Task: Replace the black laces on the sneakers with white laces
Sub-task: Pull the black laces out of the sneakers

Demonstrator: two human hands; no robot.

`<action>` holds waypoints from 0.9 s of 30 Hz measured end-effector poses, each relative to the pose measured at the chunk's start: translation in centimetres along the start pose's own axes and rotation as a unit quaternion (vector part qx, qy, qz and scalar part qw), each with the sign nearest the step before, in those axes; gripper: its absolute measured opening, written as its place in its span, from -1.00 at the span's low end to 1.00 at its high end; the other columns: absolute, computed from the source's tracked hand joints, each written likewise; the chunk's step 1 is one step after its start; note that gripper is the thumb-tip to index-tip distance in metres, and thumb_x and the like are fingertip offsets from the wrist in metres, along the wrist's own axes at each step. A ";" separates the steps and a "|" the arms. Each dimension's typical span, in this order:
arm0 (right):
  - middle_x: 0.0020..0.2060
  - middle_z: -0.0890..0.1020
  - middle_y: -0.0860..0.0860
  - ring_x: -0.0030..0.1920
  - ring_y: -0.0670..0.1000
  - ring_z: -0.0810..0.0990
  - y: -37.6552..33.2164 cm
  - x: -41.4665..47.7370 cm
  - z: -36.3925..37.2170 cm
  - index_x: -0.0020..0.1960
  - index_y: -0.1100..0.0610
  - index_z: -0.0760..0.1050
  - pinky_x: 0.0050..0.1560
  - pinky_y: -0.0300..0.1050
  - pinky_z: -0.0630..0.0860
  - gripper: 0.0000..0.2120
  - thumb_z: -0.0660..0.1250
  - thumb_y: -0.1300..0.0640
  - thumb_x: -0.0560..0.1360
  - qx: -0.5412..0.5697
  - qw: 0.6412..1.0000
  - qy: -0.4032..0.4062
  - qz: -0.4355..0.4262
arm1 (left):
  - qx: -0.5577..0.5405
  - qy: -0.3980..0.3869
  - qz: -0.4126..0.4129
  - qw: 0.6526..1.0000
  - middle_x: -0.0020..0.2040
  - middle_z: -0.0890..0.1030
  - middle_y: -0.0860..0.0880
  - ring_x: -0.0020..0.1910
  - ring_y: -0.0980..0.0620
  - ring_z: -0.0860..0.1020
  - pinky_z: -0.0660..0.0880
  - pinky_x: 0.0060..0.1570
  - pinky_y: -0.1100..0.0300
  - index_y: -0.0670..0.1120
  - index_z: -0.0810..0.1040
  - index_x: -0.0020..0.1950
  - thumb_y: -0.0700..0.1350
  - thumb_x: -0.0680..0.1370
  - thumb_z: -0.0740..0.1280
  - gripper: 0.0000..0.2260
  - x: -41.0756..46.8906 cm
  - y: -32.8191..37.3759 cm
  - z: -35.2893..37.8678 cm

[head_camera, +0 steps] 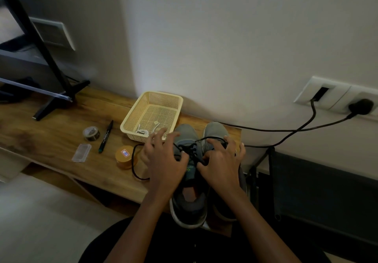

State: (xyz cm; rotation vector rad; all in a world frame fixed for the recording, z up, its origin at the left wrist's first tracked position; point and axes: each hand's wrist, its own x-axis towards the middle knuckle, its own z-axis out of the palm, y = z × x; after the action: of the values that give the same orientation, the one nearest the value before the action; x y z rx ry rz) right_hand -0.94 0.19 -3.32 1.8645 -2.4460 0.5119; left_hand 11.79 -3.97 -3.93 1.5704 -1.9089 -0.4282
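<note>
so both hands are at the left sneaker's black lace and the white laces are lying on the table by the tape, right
Not quite: in the head view the white laces lie inside the cream basket, not on the table by the tape. The rest holds.

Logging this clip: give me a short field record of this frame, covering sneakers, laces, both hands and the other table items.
sneakers: two grey, side by side on the wooden table
black lace: threaded in one sneaker, loose end looping over the table
white laces: in the cream basket
left hand: on the lacing, grip unclear
right hand: fingers curled on the black lace
other: tape roll, marker, clear box, round tin
</note>
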 end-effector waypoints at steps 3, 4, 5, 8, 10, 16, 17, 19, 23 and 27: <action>0.37 0.42 -0.07 0.47 0.15 0.06 0.2 0.1 0.0 -0.12 0.11 0.67 0.37 0.17 -0.30 -0.79 0.37 0.00 0.41 -0.002 1.000 -0.006 0.000 | 0.085 -0.062 0.071 0.992 0.51 0.18 0.06 0.50 -0.07 -0.06 -0.13 0.37 -0.13 0.10 0.56 0.08 0.01 0.43 0.37 -0.78 -0.7 0.9 0.7; 0.36 0.43 -0.07 0.47 0.16 0.08 0.2 0.1 0.0 -0.13 0.11 0.68 0.37 0.19 -0.28 -0.80 0.38 0.00 0.41 0.001 1.000 -0.002 0.000 | 0.109 -0.081 0.068 0.988 0.53 0.13 0.07 0.50 -0.07 -0.11 -0.15 0.37 -0.13 0.10 0.57 0.06 0.05 0.46 0.36 -0.80 -0.8 0.9 0.9; 0.33 0.47 -0.05 0.45 0.18 0.12 0.2 0.0 0.0 -0.16 0.12 0.68 0.37 0.21 -0.25 -0.81 0.40 0.01 0.39 0.006 1.000 0.007 -0.003 | 0.124 -0.092 0.062 0.986 0.53 0.11 0.08 0.50 -0.07 -0.14 -0.16 0.38 -0.14 0.10 0.57 0.06 0.08 0.47 0.35 -0.81 -0.8 0.8 1.0; 0.21 0.58 0.02 0.38 0.25 0.28 0.0 -0.1 0.3 -0.30 0.15 0.66 0.36 0.31 -0.11 -0.85 0.48 0.05 0.30 0.008 0.999 0.037 -0.006 | 0.125 -0.086 0.063 0.986 0.52 0.16 0.09 0.51 -0.08 -0.09 -0.14 0.38 -0.16 0.09 0.60 -0.02 0.07 0.48 0.37 -0.87 -0.5 0.4 1.0; 0.18 0.60 0.03 0.36 0.26 0.31 -0.1 -0.2 0.4 -0.31 0.16 0.66 0.35 0.31 -0.10 -0.85 0.48 0.07 0.29 0.001 0.999 0.046 -0.003 | 0.107 -0.066 0.066 0.990 0.50 0.23 0.09 0.51 -0.08 -0.02 -0.13 0.37 -0.15 0.06 0.59 -0.09 0.03 0.48 0.39 -0.92 -0.7 0.5 1.1; 0.13 0.62 0.04 0.29 0.29 0.38 0.1 -0.2 0.6 -0.39 0.14 0.63 0.31 0.40 0.05 -0.89 0.51 0.11 0.20 0.011 0.998 0.056 0.004 | -0.024 0.065 -0.074 0.995 0.40 0.36 0.00 0.46 -0.09 0.13 0.06 0.39 -0.17 -0.03 0.47 -0.11 -0.11 0.52 0.35 -0.93 0.6 -0.3 -0.7; 0.12 0.62 0.04 0.29 0.29 0.39 0.1 -0.2 0.7 -0.40 0.14 0.62 0.30 0.41 0.07 -0.89 0.51 0.11 0.20 0.011 0.998 0.059 0.001 | -0.051 0.084 -0.107 0.989 0.40 0.36 -0.02 0.45 -0.10 0.13 0.07 0.39 -0.18 -0.04 0.46 -0.10 -0.14 0.52 0.34 -0.93 0.8 -0.5 -1.1; 0.13 0.62 0.04 0.30 0.29 0.38 0.2 -0.1 0.9 -0.41 0.14 0.62 0.31 0.40 0.06 -0.89 0.50 0.12 0.20 0.011 0.998 0.060 -0.005 | -0.082 0.106 -0.142 0.981 0.39 0.38 -0.05 0.43 -0.13 0.15 0.09 0.38 -0.18 -0.06 0.47 -0.04 -0.17 0.53 0.33 -0.94 0.7 -0.7 -1.4; 0.17 0.60 0.03 0.34 0.28 0.33 0.3 0.0 0.9 -0.38 0.14 0.63 0.34 0.37 -0.01 -0.88 0.51 0.11 0.23 0.022 0.998 0.052 -0.003 | -0.035 0.085 -0.065 0.994 0.41 0.36 -0.04 0.44 -0.14 0.15 0.11 0.33 -0.20 -0.01 0.51 0.14 -0.20 0.43 0.36 -0.71 0.2 -0.4 -0.1; 0.15 0.61 0.04 0.32 0.29 0.35 0.3 0.0 0.9 -0.38 0.15 0.63 0.33 0.37 0.00 -0.88 0.52 0.11 0.22 0.026 0.998 0.060 -0.006 | 0.050 -0.011 0.043 0.998 0.49 0.25 0.01 0.49 -0.11 -0.01 -0.07 0.36 -0.22 0.11 0.59 0.02 -0.05 0.37 0.43 -0.76 -0.5 0.6 0.5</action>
State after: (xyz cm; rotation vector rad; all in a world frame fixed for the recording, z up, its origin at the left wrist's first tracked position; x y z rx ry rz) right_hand -1.08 0.01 -4.26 1.8097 -2.3652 0.6717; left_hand 11.04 -3.38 -4.12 1.5468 -2.0340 -0.3180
